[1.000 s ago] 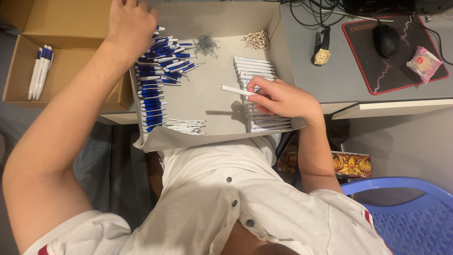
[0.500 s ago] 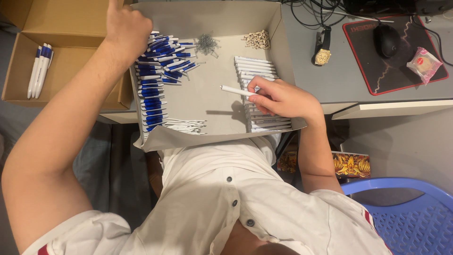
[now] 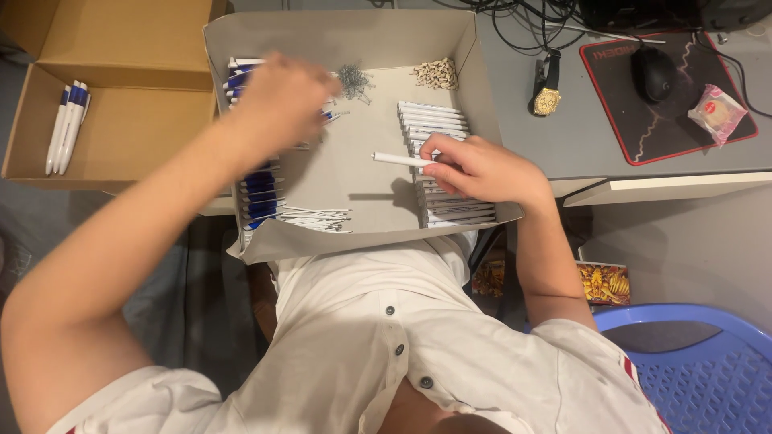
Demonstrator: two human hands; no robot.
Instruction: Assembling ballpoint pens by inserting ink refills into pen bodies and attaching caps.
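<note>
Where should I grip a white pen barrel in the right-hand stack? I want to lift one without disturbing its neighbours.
Pinch the top barrel in the stack of white barrels near its left end, coming from the open tray floor. The barrels lie flat, side by side, left ends exposed. The right hand holds one white barrel by its end.

Since the earlier pictures the left hand (image 3: 277, 100) has drawn back from the far wall of the grey tray (image 3: 338, 36), where it reached past the top of the blue pen parts (image 3: 259, 186), and now hangs blurred over the upper end of that pile, nearer the tray's middle. The far part of the pile, seen before, now lies hidden beneath the hand and forearm.
</note>
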